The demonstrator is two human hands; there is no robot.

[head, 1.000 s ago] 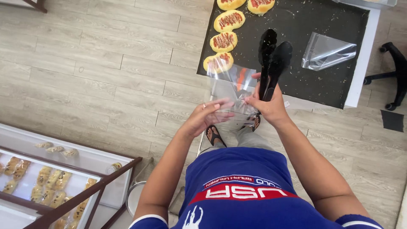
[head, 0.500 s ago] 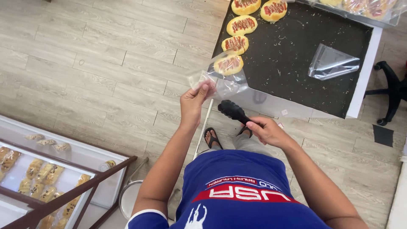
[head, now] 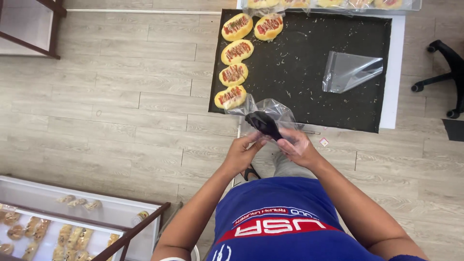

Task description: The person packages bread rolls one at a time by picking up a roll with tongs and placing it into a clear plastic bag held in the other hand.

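Left hand (head: 245, 151): pinches the clear bag (head: 268, 112).
Right hand (head: 296, 145): closed around the black tongs (head: 263, 124), touching the bag.
Buns (head: 231, 96): on the dark tray (head: 309, 67).

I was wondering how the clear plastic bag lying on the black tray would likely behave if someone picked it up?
The clear plastic bag looks thin and creased, so it would probably flop and sag. It lies flat and empty on the black tray, so it is likely very light. Its glossy film may slip between fingers.

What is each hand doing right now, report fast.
Left hand: closed, pinching the clear plastic bag at its mouth.
Right hand: closed on the black tongs and the bag's edge.
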